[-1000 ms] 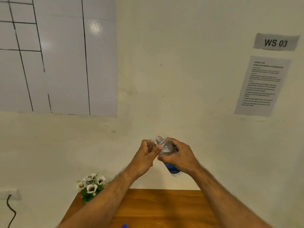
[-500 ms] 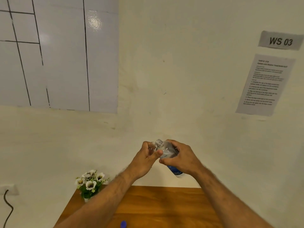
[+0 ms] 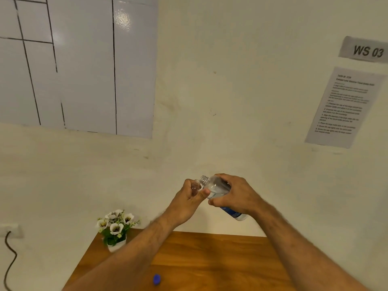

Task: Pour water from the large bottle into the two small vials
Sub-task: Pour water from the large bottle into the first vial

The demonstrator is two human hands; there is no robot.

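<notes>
A: Head view first. What are your hands doing?

B: Your left hand (image 3: 190,203) is curled round a small clear vial (image 3: 195,186), thumb pressed across its front, its open mouth showing above your fingers. Your right hand (image 3: 235,195) grips the large bottle (image 3: 218,189) round its middle, fingers wrapped over the top and thumb underneath.

A: And how does the bottle lie?

B: Tilted, with its uncapped threaded neck pointing up and left, just beside the vial's mouth; whether the two rims touch you cannot tell. Its blue-labelled base sticks out low on the right, below your palm. Both are held up in the air, in front of the wall and above the far edge of the bench (image 3: 210,259).

A: Anything on the bench itself?

B: A small blue cap (image 3: 156,279) lies near the front edge, between your forearms. A pot of white flowers (image 3: 115,227) stands at the far left corner. On the wall you have a whiteboard (image 3: 84,59) with ruled lines, a sign (image 3: 366,51) reading "WS 03", and a printed sheet (image 3: 344,106) below it.
</notes>
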